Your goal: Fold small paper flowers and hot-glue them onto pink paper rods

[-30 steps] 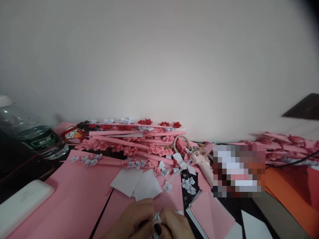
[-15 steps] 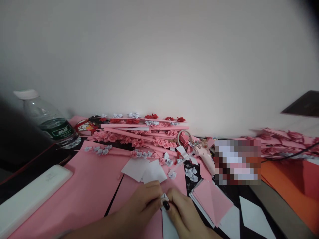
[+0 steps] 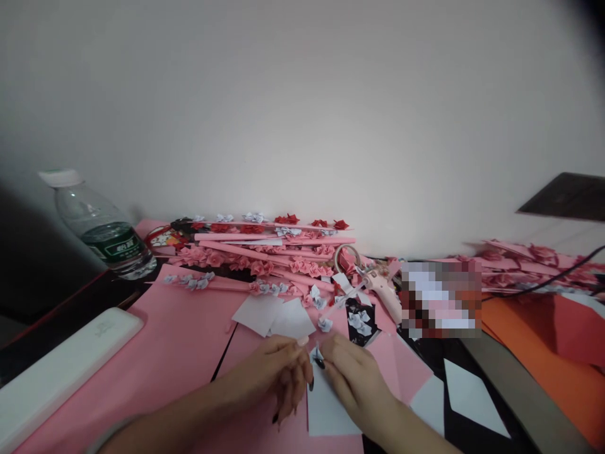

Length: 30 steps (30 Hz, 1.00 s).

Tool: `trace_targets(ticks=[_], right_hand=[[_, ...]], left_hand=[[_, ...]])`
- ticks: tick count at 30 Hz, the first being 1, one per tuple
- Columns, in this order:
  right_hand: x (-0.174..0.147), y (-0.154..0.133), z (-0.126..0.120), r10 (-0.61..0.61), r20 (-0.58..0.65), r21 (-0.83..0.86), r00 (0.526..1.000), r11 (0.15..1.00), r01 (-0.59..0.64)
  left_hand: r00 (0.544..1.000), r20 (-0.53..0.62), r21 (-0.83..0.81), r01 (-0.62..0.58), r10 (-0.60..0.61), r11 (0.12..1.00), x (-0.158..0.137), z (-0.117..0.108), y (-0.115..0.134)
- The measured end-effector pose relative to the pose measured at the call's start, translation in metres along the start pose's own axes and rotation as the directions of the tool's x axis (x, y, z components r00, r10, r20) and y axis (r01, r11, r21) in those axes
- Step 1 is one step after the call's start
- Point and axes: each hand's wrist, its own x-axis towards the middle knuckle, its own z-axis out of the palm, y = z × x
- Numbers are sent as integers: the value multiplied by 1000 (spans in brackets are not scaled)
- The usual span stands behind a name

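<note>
My right hand (image 3: 357,381) is closed in a pinch on a small folded white paper flower (image 3: 315,354), its dark thumbnail against the folds. Just left of it my left hand (image 3: 278,369) is open, its fingers apart and pointing down, with nothing seen in it. Under both hands lies a white paper sheet (image 3: 326,410) on top of pink paper (image 3: 259,410). Beyond the fingers is a finished white paper flower (image 3: 325,324), with several more white flowers (image 3: 359,321) grouped to its right.
A pink glue gun (image 3: 382,291) rests beside a tape roll (image 3: 347,258). Behind are pink paper sticks with flowers (image 3: 265,268). At left stand a water bottle (image 3: 108,230) and a long white box-like object (image 3: 70,381); orange paper (image 3: 534,353) lies right.
My left hand has let go of the small folded paper and opened, moving slightly left. My right hand still pinches it. The view has shifted a little.
</note>
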Motion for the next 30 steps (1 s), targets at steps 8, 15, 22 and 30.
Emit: trace_targets(ticks=[8, 15, 22, 30], right_hand=[[-1, 1, 0, 59, -31, 97, 998, 994, -55], [1, -8, 3, 288, 97, 259, 953, 917, -304], [4, -9, 6, 344, 188, 391, 920, 833, -391], [1, -5, 6, 349, 86, 436, 933, 829, -350]], left_hand=[[997, -17, 51, -75, 76, 996, 3, -4, -3], [977, -55, 335, -178, 208, 925, -5, -1, -7], [990, -35, 303, -123, 140, 945, -3, 1, -6], [986, -30, 232, -151, 162, 961, -6, -2, -5]])
